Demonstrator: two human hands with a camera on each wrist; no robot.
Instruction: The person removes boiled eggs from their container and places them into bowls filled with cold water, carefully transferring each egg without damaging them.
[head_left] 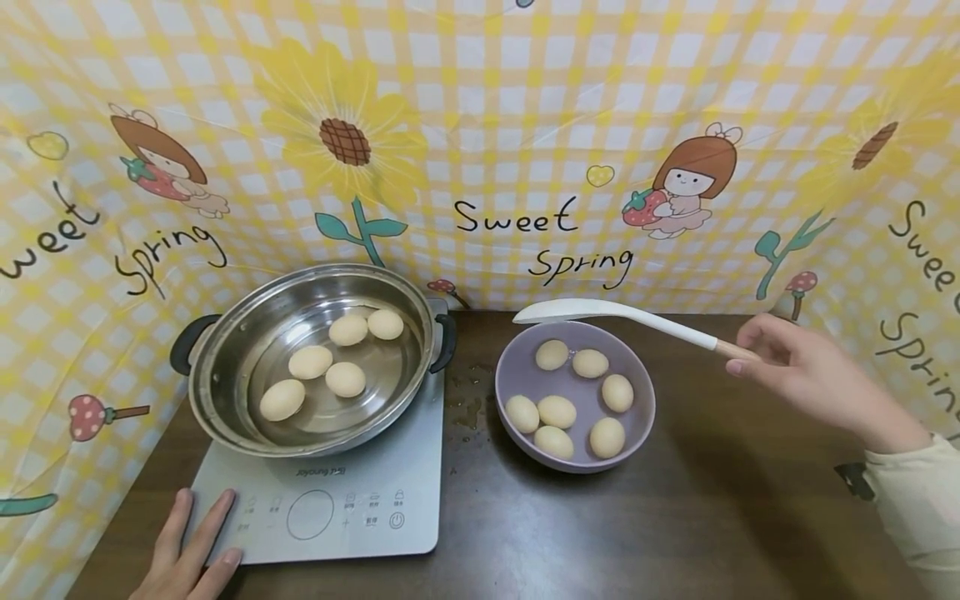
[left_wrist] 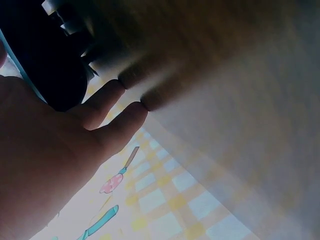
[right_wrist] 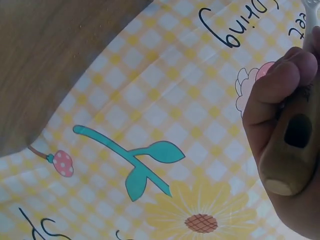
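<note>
My right hand (head_left: 821, 379) grips the wooden handle (right_wrist: 287, 165) of a white slotted spoon (head_left: 622, 310). The spoon's head hangs over the far rim of a purple bowl (head_left: 504, 400), with no egg visible on it. Several pale eggs (head_left: 617, 393) lie in that bowl. To the left, a steel pot (head_left: 300, 450) holds clear water and several more eggs (head_left: 346, 379). It stands on an induction cooktop (head_left: 390, 492). My left hand (head_left: 183, 558) rests with fingers extended on the cooktop's front left corner; the left wrist view shows straight fingers (left_wrist: 122, 125).
Black side handles (head_left: 444, 343) stick out from the pot. Water drops (head_left: 468, 408) wet the dark wooden table (head_left: 720, 500) between cooktop and bowl. A yellow checked cloth (head_left: 480, 150) with printed flowers and figures hangs behind and at both sides.
</note>
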